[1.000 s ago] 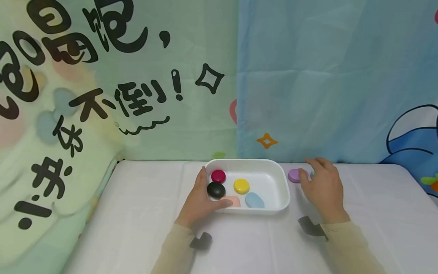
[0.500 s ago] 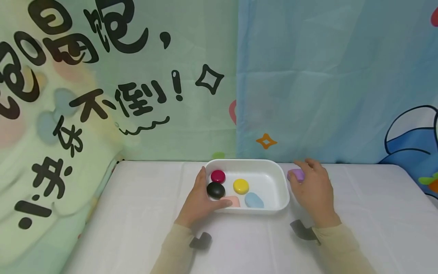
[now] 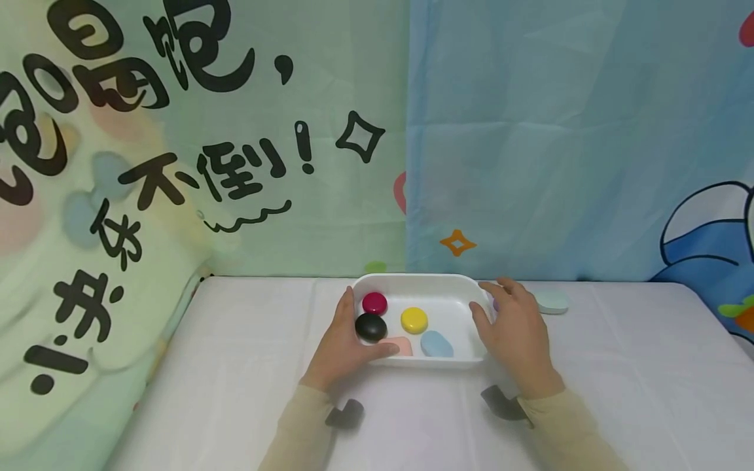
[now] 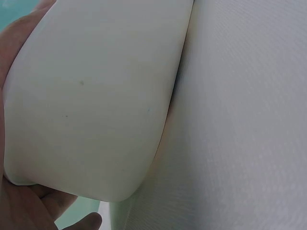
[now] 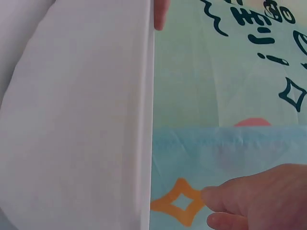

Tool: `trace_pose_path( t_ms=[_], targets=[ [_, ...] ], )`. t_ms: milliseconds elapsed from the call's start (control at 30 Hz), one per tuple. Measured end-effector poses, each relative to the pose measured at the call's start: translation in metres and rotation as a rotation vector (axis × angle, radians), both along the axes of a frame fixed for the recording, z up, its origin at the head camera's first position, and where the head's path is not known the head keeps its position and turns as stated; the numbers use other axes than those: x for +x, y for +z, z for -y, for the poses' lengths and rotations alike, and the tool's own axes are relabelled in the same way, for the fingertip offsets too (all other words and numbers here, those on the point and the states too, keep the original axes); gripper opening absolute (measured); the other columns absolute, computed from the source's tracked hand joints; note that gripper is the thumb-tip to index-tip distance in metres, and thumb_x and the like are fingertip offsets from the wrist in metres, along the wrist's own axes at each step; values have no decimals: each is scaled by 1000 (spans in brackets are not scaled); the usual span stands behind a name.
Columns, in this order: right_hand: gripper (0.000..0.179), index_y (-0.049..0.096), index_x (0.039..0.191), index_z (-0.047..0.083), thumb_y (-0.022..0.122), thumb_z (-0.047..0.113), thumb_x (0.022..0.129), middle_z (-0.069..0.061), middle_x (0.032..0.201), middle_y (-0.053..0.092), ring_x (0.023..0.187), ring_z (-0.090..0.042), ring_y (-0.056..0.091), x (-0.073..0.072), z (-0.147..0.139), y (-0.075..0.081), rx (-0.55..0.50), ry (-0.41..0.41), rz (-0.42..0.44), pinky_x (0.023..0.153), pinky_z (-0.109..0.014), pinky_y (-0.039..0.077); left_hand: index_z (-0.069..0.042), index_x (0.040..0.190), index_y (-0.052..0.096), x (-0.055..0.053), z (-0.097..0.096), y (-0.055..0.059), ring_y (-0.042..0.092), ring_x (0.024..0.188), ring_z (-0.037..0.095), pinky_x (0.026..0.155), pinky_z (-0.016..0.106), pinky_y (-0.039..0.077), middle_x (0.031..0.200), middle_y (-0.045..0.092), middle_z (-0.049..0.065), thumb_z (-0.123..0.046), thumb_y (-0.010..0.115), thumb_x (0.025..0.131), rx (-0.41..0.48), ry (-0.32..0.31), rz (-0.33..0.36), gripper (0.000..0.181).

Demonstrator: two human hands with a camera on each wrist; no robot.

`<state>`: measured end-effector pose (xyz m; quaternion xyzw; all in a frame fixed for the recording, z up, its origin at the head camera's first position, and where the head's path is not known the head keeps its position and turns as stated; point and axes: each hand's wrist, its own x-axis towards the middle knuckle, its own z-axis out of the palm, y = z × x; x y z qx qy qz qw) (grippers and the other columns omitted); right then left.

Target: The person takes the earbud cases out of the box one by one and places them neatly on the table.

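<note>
Filling my lower view, a white-covered table [image 3: 424, 425] bears a white tray [image 3: 465, 320]; the left hand [image 3: 343, 350] grips its left end; the right hand [image 3: 518, 333] curves at its right end, thumb apart from fingers, though whether it grips anything I cannot tell; inside lie a black oval [image 3: 371, 327], blue piece [image 3: 437, 344], yellow disc [image 3: 414, 320] and red disc [image 3: 374, 303]; a purple sliver [image 3: 495, 305] shows by the right fingers.

Head view evenly lit; faint shadow below tray [image 3: 459, 304]; left wrist view dimmer, slightly soft.

Their 2 arms [image 3: 299, 428] reach forward, left hand [image 3: 343, 347] and right hand [image 3: 520, 335] both got thumbs [image 3: 383, 351] spread off the fingers.
</note>
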<state>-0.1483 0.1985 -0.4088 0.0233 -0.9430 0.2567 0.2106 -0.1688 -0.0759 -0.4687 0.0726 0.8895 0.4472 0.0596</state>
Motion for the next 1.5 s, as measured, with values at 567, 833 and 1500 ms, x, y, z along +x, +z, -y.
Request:
trace_pose_path(
  t_ms=[567,833,1500],
  targets=[
    [41,66,125,-4,71,18,91,-33,131,56,121,-50,51,4,21,1,68,34,106,94,-64,47,-14,163,4,-1,1,-2,21,152,23,119,48,28,168,12,1,-61,83,72,8,-8,-20,129],
    [43,65,126,-3,73,18,90,-32,129,57,120,-49,52,6,25,0,63,63,143,94,-63,48,-14,163,5,-1,0,-4,21,152,25,118,50,29,168,12,3,-59,83,72,3,-7,-14,128],
    [45,65,127,-2,75,19,89,-23,122,65,117,-41,58,5,41,-4,42,161,295,99,-56,47,-13,163,5,-1,2,-3,19,152,24,119,49,28,169,11,3,-59,83,73,5,-11,-34,128]
  ],
)
